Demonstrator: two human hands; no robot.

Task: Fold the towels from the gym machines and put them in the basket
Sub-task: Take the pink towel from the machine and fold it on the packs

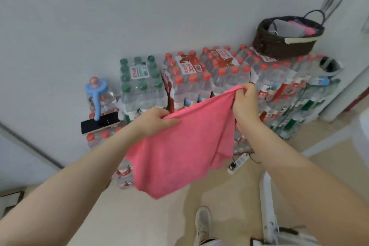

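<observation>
Holding a pink towel (pixel 179 146) up in mid-frame by its top edge, both arms reaching in from the lower corners. Left hand (pixel 157 121) pinching the towel's upper left corner, thumb lying over the cloth, just left of centre. Right hand (pixel 244 104) gripping the upper right corner slightly higher, fingers curled round the bunched edge, right of centre. Hands apart, top edge sagging a little between them, the rest of the towel hanging down loose with a wavy lower hem toward the lower middle.

Standing behind the towel along the pale wall, shrink-wrapped packs of water bottles (pixel 201 78), red caps mostly, green caps on the pack to the left. Sitting on top of the packs in the upper right of the frame, a dark woven basket (pixel 279 46), holding folded grey and pink cloths. Lying on the floor under the right forearm, a white power strip (pixel 238 164). Showing at bottom centre, one pale shoe (pixel 202 225)
</observation>
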